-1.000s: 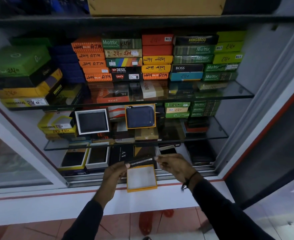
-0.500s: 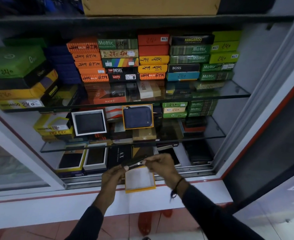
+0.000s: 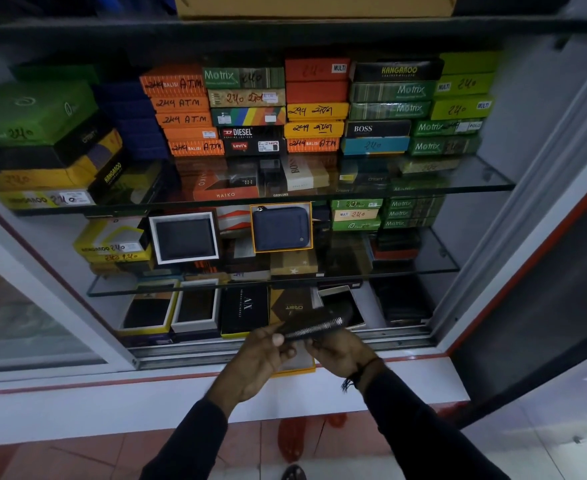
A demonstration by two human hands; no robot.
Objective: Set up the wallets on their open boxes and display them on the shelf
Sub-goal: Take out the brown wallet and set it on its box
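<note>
A dark zip wallet (image 3: 314, 326) is held edge-on in front of the bottom shelf, its silver zipper facing me. My left hand (image 3: 259, 358) pinches its left end and my right hand (image 3: 340, 353) holds it from below on the right. Under both hands lies an open yellow-rimmed box (image 3: 297, 365), mostly hidden, on the cabinet's sill. On the middle glass shelf (image 3: 434, 268) a blue zip wallet (image 3: 281, 227) stands in its yellow-rimmed box, beside a black wallet in a white box (image 3: 184, 238).
Stacks of closed coloured wallet boxes (image 3: 316, 109) fill the top glass shelf. The bottom shelf holds two open boxed wallets (image 3: 170, 311) at left, a black AX box (image 3: 245, 311) and dark wallets at right. The sliding door track (image 3: 188, 355) and white ledge run below.
The hands have drawn together over the yellow-rimmed box, now mostly covered. The wallet has tilted, its right end higher and further right.
</note>
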